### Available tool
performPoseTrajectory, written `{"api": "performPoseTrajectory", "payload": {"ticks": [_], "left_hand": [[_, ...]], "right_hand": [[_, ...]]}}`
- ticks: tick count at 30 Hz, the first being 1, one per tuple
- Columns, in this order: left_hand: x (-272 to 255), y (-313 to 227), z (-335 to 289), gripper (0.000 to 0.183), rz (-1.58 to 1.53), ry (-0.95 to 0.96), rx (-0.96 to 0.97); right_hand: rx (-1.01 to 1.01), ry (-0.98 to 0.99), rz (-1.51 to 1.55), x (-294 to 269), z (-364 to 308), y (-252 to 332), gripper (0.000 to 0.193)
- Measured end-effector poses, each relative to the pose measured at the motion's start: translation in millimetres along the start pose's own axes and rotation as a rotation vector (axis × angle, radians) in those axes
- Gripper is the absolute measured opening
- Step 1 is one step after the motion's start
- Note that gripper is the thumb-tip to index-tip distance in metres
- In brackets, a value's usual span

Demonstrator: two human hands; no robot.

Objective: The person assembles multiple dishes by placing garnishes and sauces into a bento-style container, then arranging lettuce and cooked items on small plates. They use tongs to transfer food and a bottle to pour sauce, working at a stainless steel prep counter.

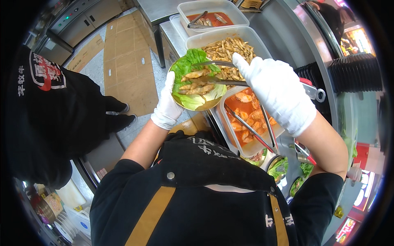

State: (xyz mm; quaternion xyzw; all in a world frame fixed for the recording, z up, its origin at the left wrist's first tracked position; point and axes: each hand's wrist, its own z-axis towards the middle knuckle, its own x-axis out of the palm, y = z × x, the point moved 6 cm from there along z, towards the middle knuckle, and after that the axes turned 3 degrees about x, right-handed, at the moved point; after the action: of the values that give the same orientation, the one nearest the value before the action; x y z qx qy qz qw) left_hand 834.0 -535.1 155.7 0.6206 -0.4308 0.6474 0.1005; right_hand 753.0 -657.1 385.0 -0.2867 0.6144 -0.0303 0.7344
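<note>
My left hand (169, 105), in a white glove, grips the left rim of a round gold-coloured dish (208, 105). Green lettuce leaves (189, 59) line the dish, and a few small brown fish-like pieces (196, 87) lie on them. In my right hand (277, 92), also gloved, is a pair of metal tongs (232, 82) with a red part near its end. The tongs' tips reach over the dish, at the brown pieces; whether they pinch one I cannot tell. Just beyond the dish, a clear plastic tub (260, 39) holds many similar pieces (230, 48).
A nearer tub (234, 141) holds red-marinated meat with tongs (256, 133) resting in it. Farther off stands a tub (242, 14) of red liquid with tongs. Lettuce-lined dishes (279, 167) sit at right. A person in black (53, 110) stands at left, beside cardboard (129, 61) on the floor.
</note>
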Motion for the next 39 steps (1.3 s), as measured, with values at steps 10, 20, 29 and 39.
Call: {"api": "performPoseTrajectory", "payload": {"ticks": [10, 20, 29, 39], "left_hand": [[-9.0, -4.2, -6.2, 0.057, -0.126, -0.003, -0.005], [-61.6, -39.0, -36.1, 0.057, -0.131, -0.194, 0.091], [-61.2, -80.7, -53.8, 0.061, -0.061, -0.288, 0.254], [15.6, -74.6, -64.4, 0.054, 0.046, -0.119, 0.238]], "right_hand": [[0.096, 0.351, 0.119, 10.3, -4.6, 4.4, 0.037], [0.954, 0.762, 0.489, 144.8, -35.0, -110.5, 0.106], [0.874, 0.889, 0.623, 226.0, -1.4, -43.1, 0.082], [0.905, 0.363, 0.619, 191.8, -15.5, -11.7, 0.082]]}}
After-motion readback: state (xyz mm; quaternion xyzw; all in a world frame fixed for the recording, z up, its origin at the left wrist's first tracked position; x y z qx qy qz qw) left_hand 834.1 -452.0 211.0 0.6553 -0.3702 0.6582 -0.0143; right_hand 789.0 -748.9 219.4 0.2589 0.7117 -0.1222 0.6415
